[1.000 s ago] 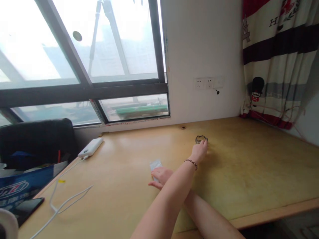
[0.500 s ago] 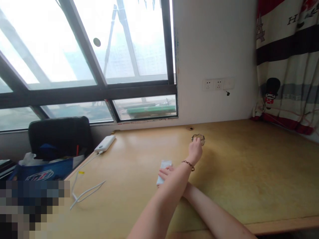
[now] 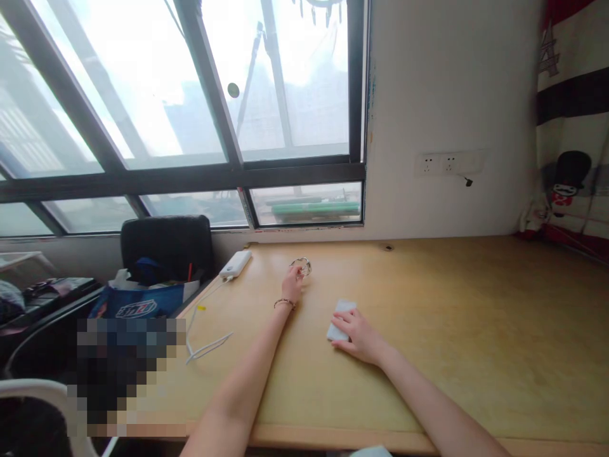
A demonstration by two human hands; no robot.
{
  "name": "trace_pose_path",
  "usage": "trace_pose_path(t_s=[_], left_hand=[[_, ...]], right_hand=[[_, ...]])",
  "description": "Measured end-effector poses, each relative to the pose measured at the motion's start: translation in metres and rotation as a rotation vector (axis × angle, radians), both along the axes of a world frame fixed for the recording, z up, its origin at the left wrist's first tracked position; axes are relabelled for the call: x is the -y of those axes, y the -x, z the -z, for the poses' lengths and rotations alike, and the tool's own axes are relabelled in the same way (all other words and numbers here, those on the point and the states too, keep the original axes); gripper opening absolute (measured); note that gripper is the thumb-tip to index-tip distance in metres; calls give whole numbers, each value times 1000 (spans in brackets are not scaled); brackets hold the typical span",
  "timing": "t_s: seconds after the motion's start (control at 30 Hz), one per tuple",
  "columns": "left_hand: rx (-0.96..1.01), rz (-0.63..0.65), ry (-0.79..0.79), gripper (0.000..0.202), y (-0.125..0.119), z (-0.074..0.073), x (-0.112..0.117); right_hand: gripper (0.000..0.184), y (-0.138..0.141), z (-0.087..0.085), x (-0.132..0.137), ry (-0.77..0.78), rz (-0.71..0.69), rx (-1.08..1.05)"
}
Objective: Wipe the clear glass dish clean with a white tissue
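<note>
Wooden desk (image 3: 466,304) under window (image 3: 190,101); left hand (image 3: 291,281) fingers pinch glass dish (image 3: 302,266), right hand (image 3: 358,333) flat on white cloth (image 3: 340,315).

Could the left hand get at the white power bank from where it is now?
Probably yes. The left hand holds a small glass dish on the desk, close to the power bank, with only bare desktop between. It would have to release the dish first.

Little here can be read. On the blue bag (image 3: 137,308), well to the left of the left grip (image 3: 292,279) and beside the bench (image 3: 451,304), there is a white logo, its letters too blurred to make out. The curtain (image 3: 571,127) far right shows no whole word.
</note>
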State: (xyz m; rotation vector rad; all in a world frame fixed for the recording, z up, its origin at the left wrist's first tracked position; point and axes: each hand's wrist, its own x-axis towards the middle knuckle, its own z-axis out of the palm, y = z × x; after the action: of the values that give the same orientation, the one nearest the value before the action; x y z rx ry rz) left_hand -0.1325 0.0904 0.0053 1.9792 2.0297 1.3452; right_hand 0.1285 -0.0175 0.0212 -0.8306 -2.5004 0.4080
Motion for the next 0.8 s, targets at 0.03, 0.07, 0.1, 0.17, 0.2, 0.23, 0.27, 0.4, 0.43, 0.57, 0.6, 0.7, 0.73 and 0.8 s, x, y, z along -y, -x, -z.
trace_pose_path(t_s=[0.03,0.07,0.1,0.17,0.2,0.23,0.27,0.4,0.43,0.57,0.6,0.7,0.73,0.8], left_hand=[[4,-8,0,22,12,1,0],[9,-18,0,21,22,2,1],[14,-30,2,20,31,3,0],[24,-60,7,20,44,7,0],[29,-78,9,20,49,9,-1],[32,-96,11,20,52,12,-1],[34,-113,12,21,55,13,-2],[33,-144,17,21,58,18,-4],[31,-145,21,21,59,19,-5],[26,-148,39,22,59,20,-7],[24,-149,42,22,59,20,-7],[11,-146,48,23,59,20,-7],[4,-142,50,23,59,19,-7],[-13,-136,55,23,57,18,-6]], right_hand=[[47,0,0,0,2,1,0],[46,0,0,0,5,2,2],[46,0,0,1,10,2,5],[47,0,-1,1,21,1,9],[47,0,-2,1,28,-3,11],[47,0,-2,2,34,-7,12],[46,0,-2,2,42,-11,14],[47,0,0,2,61,-13,29],[47,0,0,2,62,-11,32],[47,1,-1,2,60,-7,41],[47,1,-2,2,58,-8,44],[45,2,-4,4,50,2,66],[45,2,-4,4,43,21,78],[48,3,-2,6,16,82,110]])
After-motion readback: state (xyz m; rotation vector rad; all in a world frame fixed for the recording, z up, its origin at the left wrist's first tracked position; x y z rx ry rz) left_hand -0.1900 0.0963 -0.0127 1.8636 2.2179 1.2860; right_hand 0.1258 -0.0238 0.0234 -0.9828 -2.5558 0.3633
